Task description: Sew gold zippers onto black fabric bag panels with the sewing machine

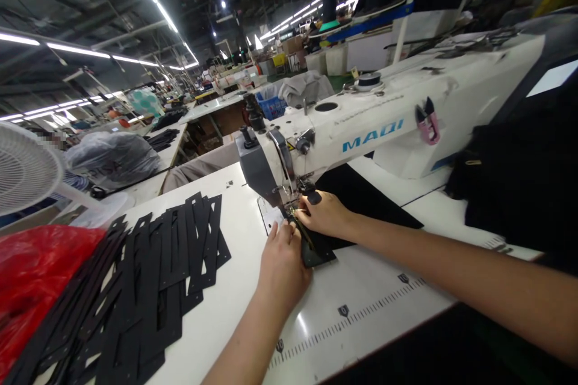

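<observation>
A white sewing machine [370,126] stands on the white table [235,301]. A black fabric piece [320,249] with a gold zipper lies under its needle and presser foot [292,204]. My left hand [282,261] rests on the near end of the piece, fingers curled and pressing down on it. My right hand [323,213] pinches the fabric and zipper right beside the presser foot. More black fabric [361,195] spreads behind my right hand under the machine arm.
A stack of black cut-out frame pieces [149,277] fans across the table's left side. Red plastic [31,271] lies at far left beside a white fan [22,168]. Pink thread snips [427,123] hang on the machine. Dark fabric [519,186] is piled at right.
</observation>
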`<action>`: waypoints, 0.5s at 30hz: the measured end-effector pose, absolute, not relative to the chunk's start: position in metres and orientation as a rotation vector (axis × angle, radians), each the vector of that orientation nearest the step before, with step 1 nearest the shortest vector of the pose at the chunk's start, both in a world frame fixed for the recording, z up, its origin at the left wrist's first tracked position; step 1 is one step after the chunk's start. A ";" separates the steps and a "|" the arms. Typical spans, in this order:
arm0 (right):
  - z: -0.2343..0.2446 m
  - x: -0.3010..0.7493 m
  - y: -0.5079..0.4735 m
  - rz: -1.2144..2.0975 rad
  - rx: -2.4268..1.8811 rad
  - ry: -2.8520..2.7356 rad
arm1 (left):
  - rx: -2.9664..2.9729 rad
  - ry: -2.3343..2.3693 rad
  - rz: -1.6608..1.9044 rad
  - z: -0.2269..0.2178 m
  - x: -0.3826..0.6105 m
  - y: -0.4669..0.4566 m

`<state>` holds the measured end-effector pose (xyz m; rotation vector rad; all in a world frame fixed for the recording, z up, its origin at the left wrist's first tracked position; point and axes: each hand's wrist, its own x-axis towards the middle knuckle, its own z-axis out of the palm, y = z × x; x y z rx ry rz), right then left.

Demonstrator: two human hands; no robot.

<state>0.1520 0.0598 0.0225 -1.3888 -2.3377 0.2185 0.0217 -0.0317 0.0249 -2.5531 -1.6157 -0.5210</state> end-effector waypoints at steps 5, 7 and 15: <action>0.024 0.137 0.086 0.282 -1.532 -2.281 | -2.554 -1.625 -0.421 0.028 0.025 -0.032; 0.026 0.141 0.080 0.271 -1.482 -2.283 | -2.529 -1.670 -0.389 0.029 0.025 -0.034; -0.001 0.189 0.002 0.170 -0.827 -2.414 | -2.502 -1.636 -0.370 0.026 0.025 -0.037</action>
